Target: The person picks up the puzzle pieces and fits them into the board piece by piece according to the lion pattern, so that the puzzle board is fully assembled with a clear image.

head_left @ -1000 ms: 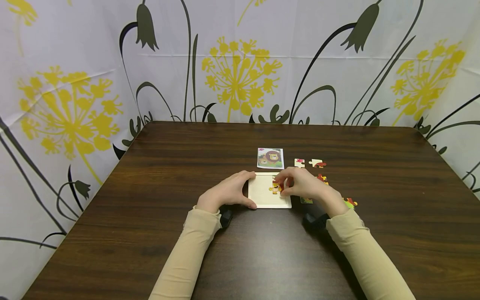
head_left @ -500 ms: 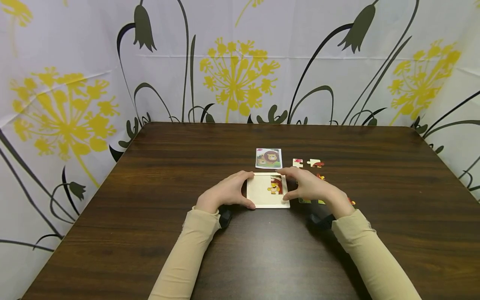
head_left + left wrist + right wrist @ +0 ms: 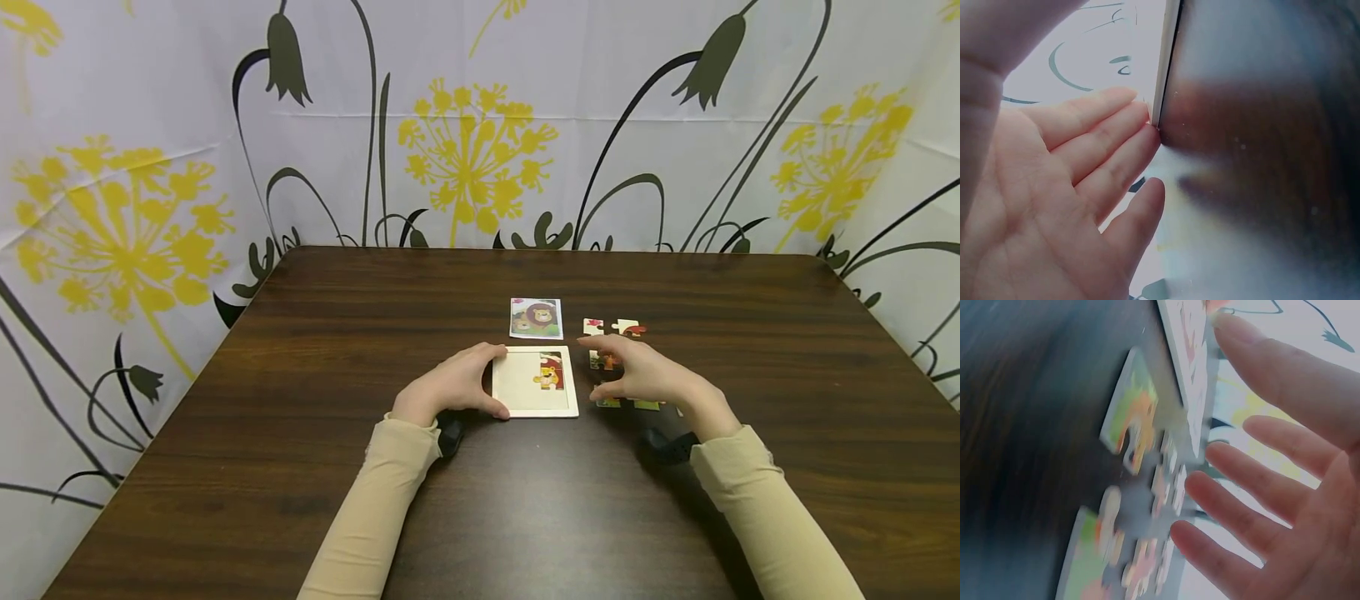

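A shallow cream puzzle tray (image 3: 513,387) lies in the middle of the table. My left hand (image 3: 453,385) holds its left side, thumb at the near corner and fingers at the far one. In the left wrist view, fingertips meet the tray's edge (image 3: 1165,62). Inside the tray, right of centre, are joined jigsaw pieces (image 3: 552,373) with a lion picture. My right hand (image 3: 651,372) hovers with spread fingers over loose jigsaw pieces (image 3: 602,360) right of the tray. In the right wrist view a green and orange jigsaw piece (image 3: 1141,387) lies below that hand, which holds nothing.
A lion picture card (image 3: 536,318) lies just beyond the tray. More loose pieces lie right of it, including one with a pink flower (image 3: 593,326). The dark wooden table (image 3: 360,308) ends at a flower-patterned cloth (image 3: 480,158).
My right hand first lets go of a piece in the tray, then moves right, off the tray and over the loose pieces, its fingers spreading. My left hand stays on the tray.
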`<state>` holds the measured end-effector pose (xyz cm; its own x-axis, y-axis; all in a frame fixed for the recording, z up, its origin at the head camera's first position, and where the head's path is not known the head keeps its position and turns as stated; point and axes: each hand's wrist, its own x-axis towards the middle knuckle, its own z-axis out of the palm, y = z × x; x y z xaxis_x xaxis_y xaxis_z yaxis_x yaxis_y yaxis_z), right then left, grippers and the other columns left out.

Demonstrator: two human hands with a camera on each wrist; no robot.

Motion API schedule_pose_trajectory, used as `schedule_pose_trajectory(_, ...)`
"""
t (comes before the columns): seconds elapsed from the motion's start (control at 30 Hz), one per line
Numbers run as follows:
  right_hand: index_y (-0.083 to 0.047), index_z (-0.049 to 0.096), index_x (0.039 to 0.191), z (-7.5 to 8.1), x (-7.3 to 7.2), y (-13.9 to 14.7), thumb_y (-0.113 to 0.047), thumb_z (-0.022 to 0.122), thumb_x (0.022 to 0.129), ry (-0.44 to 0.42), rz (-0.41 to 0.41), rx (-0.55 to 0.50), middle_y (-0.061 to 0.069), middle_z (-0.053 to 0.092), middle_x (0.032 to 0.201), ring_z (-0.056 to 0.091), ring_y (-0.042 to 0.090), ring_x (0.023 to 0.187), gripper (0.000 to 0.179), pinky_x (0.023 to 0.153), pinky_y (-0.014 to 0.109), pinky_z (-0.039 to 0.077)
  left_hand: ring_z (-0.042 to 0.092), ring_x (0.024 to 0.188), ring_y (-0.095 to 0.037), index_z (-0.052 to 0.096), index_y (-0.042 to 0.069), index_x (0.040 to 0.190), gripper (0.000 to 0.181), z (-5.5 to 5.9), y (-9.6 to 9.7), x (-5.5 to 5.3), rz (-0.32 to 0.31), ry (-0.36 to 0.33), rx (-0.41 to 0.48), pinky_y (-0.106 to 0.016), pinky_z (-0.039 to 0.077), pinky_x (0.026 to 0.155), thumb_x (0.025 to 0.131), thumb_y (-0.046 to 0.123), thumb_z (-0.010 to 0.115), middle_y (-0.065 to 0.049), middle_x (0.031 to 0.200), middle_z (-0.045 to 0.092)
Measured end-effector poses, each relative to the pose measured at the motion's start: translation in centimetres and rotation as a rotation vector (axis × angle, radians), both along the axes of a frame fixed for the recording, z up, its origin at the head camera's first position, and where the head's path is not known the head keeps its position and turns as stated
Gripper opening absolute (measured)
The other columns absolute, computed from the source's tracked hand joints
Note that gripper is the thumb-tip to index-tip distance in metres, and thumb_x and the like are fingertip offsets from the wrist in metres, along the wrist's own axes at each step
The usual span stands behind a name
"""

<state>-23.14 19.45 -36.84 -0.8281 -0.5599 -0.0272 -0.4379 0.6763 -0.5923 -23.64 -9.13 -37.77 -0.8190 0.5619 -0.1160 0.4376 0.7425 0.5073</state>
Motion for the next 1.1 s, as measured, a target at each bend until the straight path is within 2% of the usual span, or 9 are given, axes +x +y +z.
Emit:
schedule_pose_trajectory(0.17,-0.001,0.043,0.137,-0.1,0.2,1.3,-0.018,0.079,0.076,-0.027,-0.037,0.009,0.021,0.051,0.133,0.051,0.037,0.116,0.073,0.095,0.055,0.044,0.049,0.122,-0.023,0.044,0.0,0.135,0.087,-0.2,-0.1,-0.1,-0.004,0.011,0.005,-0.036,0.039,0.105,0.065,0.033,0.085,-0.013,0.134,0.051)
schedule_pose_trajectory(0.3,-0.001,0.042,0.138,-0.1,0.4,2.4,-0.018,0.079,0.075,-0.044,-0.064,0.003,0.023,0.049,0.134,0.051,0.042,0.118,0.075,0.096,0.056,0.043,0.049,0.121,-0.023,0.045,0.0,0.134,0.086,-0.2,-0.1,-0.1,-0.005,0.013,0.005,-0.036,0.039,0.105,0.065,0.032,0.085,-0.012,0.134,0.051)
schedule_pose_trajectory(0.63,0.002,0.04,0.138,-0.5,1.3,5.9,-0.023,0.079,0.074,-0.006,-0.094,0.033,0.026,0.047,0.136,0.047,0.047,0.121,0.079,0.097,0.06,0.039,0.05,0.12,-0.024,0.046,0.0,0.133,0.085,-0.3,-0.1,-0.1,-0.01,0.021,0.004,-0.037,0.04,0.105,0.065,0.032,0.086,-0.012,0.132,0.052)
schedule_pose_trajectory(0.9,0.005,0.037,0.138,-0.7,2.1,8.3,-0.026,0.078,0.076,-0.046,-0.125,0.0,0.03,0.044,0.136,0.043,0.051,0.122,0.081,0.097,0.06,0.04,0.051,0.118,-0.023,0.046,0.001,0.133,0.084,-0.3,-0.2,-0.2,-0.013,0.018,0.003,-0.037,0.04,0.104,0.066,0.032,0.085,-0.012,0.13,0.053)
schedule_pose_trajectory(1.1,0.007,0.038,0.137,-0.8,2.6,9.7,-0.027,0.077,0.076,-0.044,-0.145,0.008,0.031,0.046,0.134,0.044,0.049,0.122,0.08,0.096,0.059,0.041,0.051,0.118,-0.023,0.047,0.0,0.133,0.084,-0.4,-0.2,-0.2,-0.016,0.021,0.004,-0.036,0.04,0.104,0.065,0.032,0.085,-0.012,0.13,0.054)
